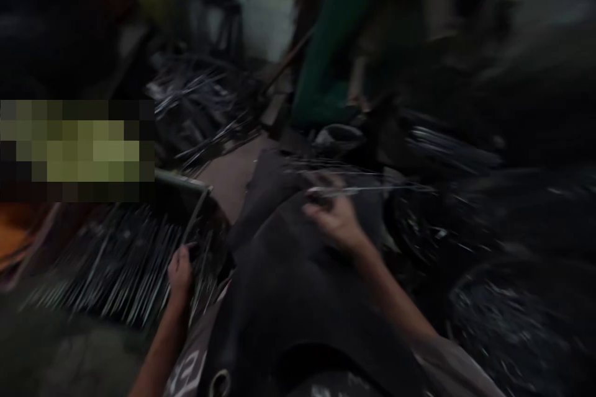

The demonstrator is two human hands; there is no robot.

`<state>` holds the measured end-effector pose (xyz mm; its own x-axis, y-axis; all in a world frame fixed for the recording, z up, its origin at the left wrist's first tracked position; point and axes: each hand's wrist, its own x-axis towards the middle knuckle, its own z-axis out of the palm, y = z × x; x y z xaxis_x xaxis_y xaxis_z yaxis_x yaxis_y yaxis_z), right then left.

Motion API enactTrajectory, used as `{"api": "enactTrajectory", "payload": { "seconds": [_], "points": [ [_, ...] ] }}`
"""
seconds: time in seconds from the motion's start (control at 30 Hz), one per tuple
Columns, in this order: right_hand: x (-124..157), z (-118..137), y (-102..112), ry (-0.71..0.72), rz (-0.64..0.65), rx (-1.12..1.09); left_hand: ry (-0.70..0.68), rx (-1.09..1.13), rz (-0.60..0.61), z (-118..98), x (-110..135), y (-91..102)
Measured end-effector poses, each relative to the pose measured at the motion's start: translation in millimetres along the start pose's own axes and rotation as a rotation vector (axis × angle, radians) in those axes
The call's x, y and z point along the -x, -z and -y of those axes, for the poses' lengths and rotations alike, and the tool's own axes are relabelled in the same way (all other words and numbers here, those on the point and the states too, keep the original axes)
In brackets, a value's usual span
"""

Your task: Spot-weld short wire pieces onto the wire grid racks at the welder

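My right hand (336,218) is closed in a pinch above the dark apron (279,260) over my lap. Between its fingers lies a thin metal rod (379,189), which points to the right. Lower on the left, my left hand (179,268) is closed beside a row of thin metal rods (135,267). A pale narrow bar (198,208) runs up from its fingertips. Blur and darkness hide whether the fingers grip that bar or another rod.
Orange glow (13,229) shows at the far left, below a pixelated patch. A heap of metal strips (195,93) lies ahead. Beyond my lap are a round container (339,138) and a green upright part (326,56). Piles of shiny metal bits (507,316) lie at right.
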<state>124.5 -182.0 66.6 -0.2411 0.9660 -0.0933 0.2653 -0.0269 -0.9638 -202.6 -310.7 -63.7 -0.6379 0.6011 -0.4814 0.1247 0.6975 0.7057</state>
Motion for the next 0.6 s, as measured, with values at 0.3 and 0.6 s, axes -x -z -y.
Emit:
{"api": "enactTrajectory", "payload": {
  "seconds": [0.3, 0.6],
  "points": [
    [50.7, -4.7, 19.2, -0.046, 0.520, 0.361, 0.153, 0.252, 0.912, -187.4, 40.0, -120.0],
    [100.3, -37.9, 254.9, -0.276, -0.470, -0.210, -0.046, -0.012, 0.948, -173.2, 8.8, -133.1]
  ]
}}
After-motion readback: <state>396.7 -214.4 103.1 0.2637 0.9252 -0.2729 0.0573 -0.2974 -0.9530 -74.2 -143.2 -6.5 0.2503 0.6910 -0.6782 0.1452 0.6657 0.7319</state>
